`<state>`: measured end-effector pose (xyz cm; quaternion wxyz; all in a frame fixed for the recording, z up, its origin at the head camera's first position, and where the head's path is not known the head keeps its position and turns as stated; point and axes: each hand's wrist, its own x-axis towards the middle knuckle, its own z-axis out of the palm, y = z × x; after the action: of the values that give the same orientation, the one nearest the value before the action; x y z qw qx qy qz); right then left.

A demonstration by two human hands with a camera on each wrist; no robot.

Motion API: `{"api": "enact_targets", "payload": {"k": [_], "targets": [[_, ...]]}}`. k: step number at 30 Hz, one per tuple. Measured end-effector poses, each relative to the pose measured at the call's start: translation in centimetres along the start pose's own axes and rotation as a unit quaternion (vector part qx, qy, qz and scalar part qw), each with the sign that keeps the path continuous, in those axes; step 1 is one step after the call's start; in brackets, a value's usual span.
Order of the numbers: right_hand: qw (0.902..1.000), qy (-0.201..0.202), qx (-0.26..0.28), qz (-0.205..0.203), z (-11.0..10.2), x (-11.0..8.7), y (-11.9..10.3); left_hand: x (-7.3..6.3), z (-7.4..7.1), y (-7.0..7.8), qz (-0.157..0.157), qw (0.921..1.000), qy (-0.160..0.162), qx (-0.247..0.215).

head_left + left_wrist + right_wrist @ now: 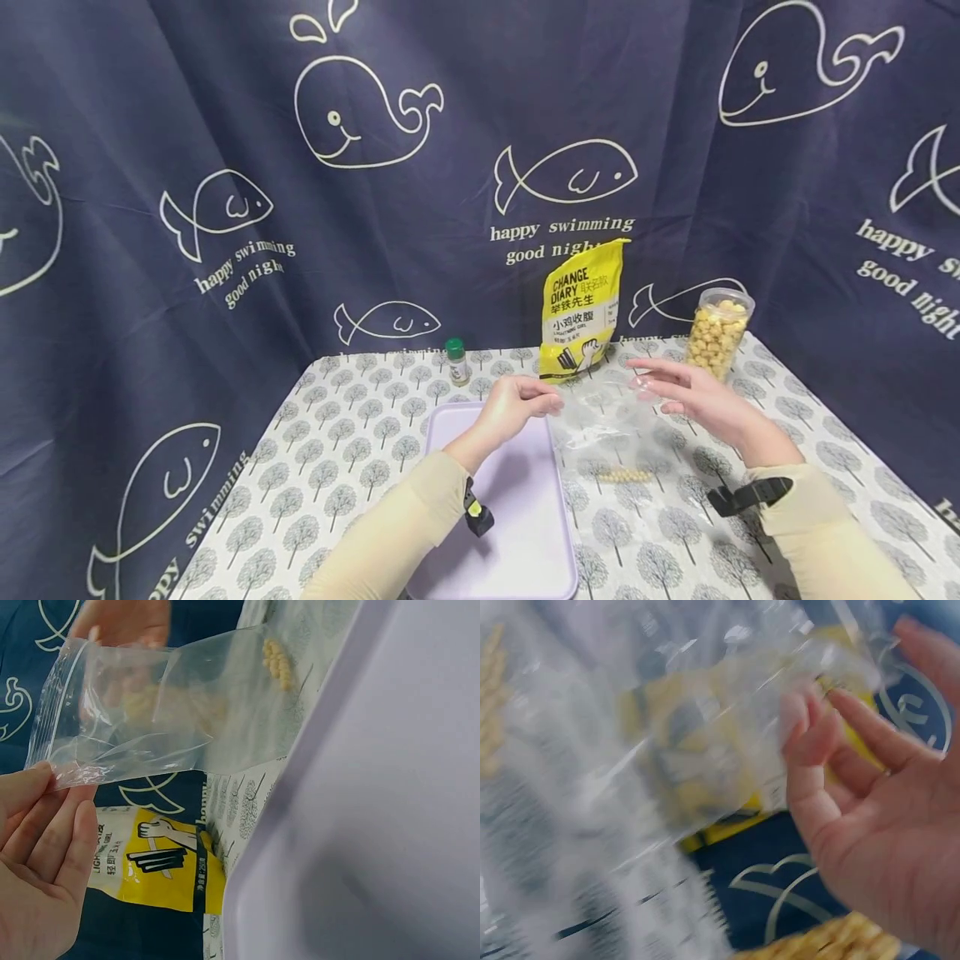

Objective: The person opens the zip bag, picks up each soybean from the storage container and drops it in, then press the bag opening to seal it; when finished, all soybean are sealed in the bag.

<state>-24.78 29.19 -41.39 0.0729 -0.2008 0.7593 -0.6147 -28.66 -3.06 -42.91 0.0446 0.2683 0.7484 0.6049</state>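
My left hand pinches the top corner of a clear zip-lock bag between thumb and fingers. The bag hangs over the cloth, with a short line of small yellowish bean-like pieces along its bottom. At the bag's other top corner is my right hand, its fingers apart and fingertips right at the plastic. The right wrist view is blurred, with the right hand's fingertips overlapping the film. Below my left forearm lies a pale purple tray.
A yellow printed pouch stands behind the bag. To its right is a clear jar of yellow puffed balls. A small green-capped bottle stands behind the tray. The tree-print tablecloth ends at a dark blue curtain.
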Motion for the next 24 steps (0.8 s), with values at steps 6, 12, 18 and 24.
{"api": "enact_targets", "payload": {"k": [6, 12, 18, 24], "targets": [[0.9974, 0.0, 0.03, -0.065, -0.2, -0.5, 3.0, -0.1, 0.2, 0.2, -0.008, 0.9999, 0.004, -0.007], [0.9923, 0.08, -0.009, -0.095, 0.8, -0.3, 2.5, -0.1, 0.2, 0.1, -0.01, 0.9999, 0.003, 0.001], [0.9879, 0.124, -0.036, -0.087, 1.1, -0.3, 1.5, -0.1, 0.0, 0.3, -0.007, 1.0, -0.002, 0.002], [0.9836, 0.156, -0.021, -0.089, 1.0, -0.5, 1.3, -0.1, -0.6, 0.2, -0.012, 0.9998, 0.004, -0.017]]}}
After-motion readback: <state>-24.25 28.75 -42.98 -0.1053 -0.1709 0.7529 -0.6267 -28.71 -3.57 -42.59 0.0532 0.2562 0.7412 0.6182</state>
